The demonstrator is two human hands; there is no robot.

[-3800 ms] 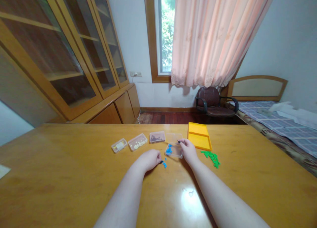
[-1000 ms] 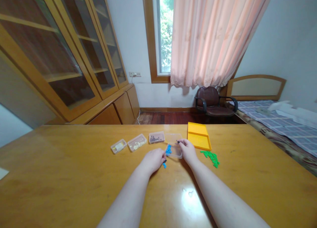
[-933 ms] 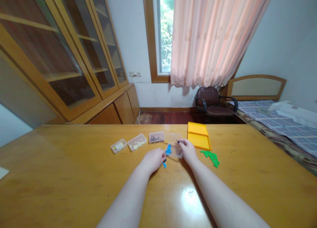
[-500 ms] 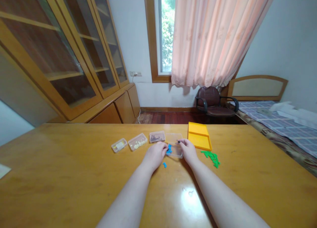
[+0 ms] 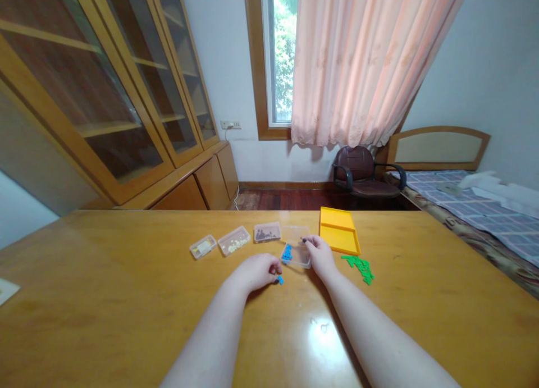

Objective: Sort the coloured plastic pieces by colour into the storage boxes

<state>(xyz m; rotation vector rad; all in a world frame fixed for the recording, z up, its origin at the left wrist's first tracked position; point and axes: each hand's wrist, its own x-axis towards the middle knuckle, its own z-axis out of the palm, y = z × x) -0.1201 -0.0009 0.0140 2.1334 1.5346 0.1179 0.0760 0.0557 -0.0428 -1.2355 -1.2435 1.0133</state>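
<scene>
My left hand is low over the table, thumb and fingers parted, beside a few small blue plastic pieces. Its thumb tip is right at them; whether it touches them I cannot make out. A clear plastic box with its lid opened back stands just beyond. More blue pieces lie heaped in the left part of that box. My right hand grips the box by its right side, fingers closed at the edge.
Left of the clear box stand a box of dark pieces, a box of cream pieces and a smaller box. On the right are an open yellow case and a pile of green pieces.
My left hand has come out of the clear box and moved back toward me to the loose blue pieces, its fingers parting. My right hand has stayed on the box.
</scene>
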